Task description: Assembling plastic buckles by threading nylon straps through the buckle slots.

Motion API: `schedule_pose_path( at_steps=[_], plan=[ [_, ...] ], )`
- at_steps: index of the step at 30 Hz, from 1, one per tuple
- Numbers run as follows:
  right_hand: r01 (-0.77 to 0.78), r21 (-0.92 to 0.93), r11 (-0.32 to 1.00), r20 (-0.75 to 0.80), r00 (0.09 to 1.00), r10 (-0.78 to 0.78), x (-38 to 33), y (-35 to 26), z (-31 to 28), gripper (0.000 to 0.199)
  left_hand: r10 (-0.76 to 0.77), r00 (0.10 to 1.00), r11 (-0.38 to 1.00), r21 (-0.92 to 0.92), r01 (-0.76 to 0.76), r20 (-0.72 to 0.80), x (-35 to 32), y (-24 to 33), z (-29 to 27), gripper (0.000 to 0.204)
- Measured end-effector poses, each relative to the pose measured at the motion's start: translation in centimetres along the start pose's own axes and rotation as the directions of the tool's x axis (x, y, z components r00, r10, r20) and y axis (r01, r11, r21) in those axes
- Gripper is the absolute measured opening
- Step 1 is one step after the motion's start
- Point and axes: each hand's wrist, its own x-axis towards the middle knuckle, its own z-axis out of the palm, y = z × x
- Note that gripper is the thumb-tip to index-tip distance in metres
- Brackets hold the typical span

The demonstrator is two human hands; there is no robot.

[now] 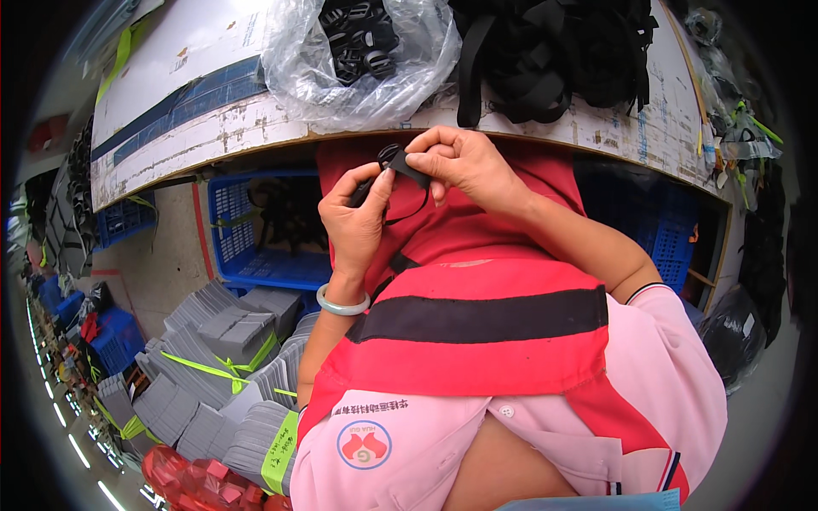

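Over my lap, just off the near edge of the table, both of my hands work on one small piece. My left hand [351,223] is closed, pinching a black plastic buckle [388,156] between thumb and fingers. A short black webbing strap [411,169] runs from the buckle to my right hand [474,170], whose thumb and forefinger grip it. A loop of the strap hangs below the fingers. How far the strap is threaded through the buckle I cannot tell. On the table beyond, an open clear plastic bag [422,64] holds several black buckles [360,47].
A heap of black webbing straps [545,64] hangs over the edge of the white table [221,119]. Below at left stand a blue crate [232,234] and bundled grey pads [200,358] tied with green bands. A dark plastic bag [733,341] lies at far right.
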Motion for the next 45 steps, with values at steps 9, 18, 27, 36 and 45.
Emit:
schedule_pose_path(
  at_steps=[9,18,27,36,45],
  plan=[
    [-0.142,0.112,0.983,0.059,0.989,0.136,0.1,-0.3,0.0,0.02,0.096,0.995,0.988,0.122,-0.095,-0.005,-0.4,-0.4,0.3,0.012],
    [-0.275,0.514,0.812,0.194,0.96,0.202,0.4,0.9,-0.4,0.016,0.475,0.872,0.804,0.345,-0.485,0.119,0.4,-0.6,0.0,0.016],
    [0.065,0.264,0.962,-0.02,0.998,-0.062,1.0,2.1,0.6,0.02,0.494,0.855,0.773,0.37,-0.515,0.157,0.3,-1.6,0.0,0.019],
    [0.326,-0.131,0.936,0.068,0.945,-0.319,1.4,2.6,0.1,0.012,-0.399,0.903,0.85,-0.304,0.43,0.16,0.4,-0.2,-1.3,0.022],
    [0.081,-0.194,0.978,0.002,0.997,-0.082,-0.2,0.1,0.9,0.013,-0.083,0.996,0.995,-0.062,0.08,-0.039,-0.1,-0.9,-0.5,0.014]
  ],
)
